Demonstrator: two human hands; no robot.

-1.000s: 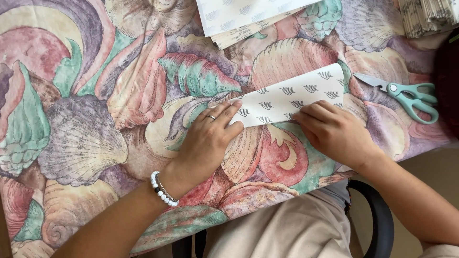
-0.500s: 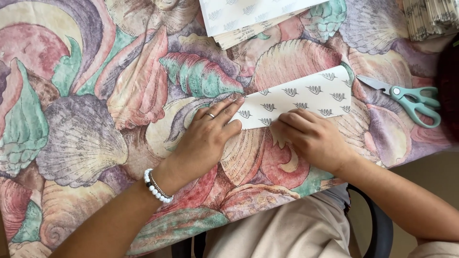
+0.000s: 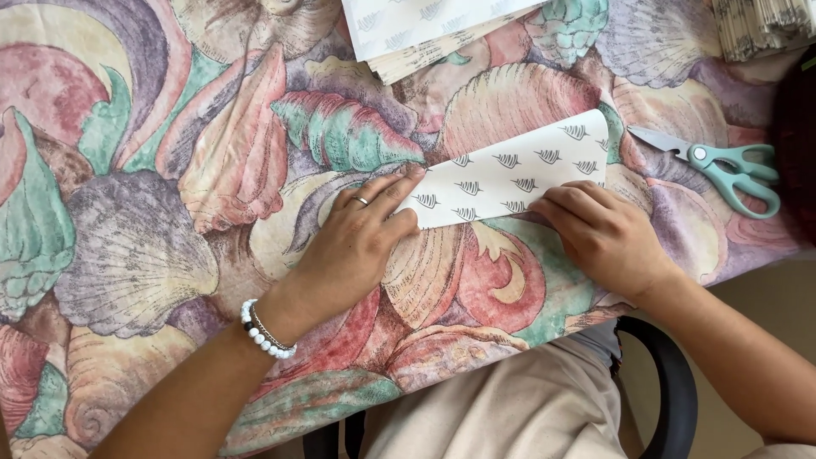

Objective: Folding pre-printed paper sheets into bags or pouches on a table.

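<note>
Both hands, left (image 3: 357,246) and right (image 3: 599,234), press flat on the white patterned paper strip (image 3: 514,174).

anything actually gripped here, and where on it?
Nothing is gripped. Both hands press the folded patterned paper flat on the tablecloth: left hand on its left end, right hand along its lower edge.
</note>
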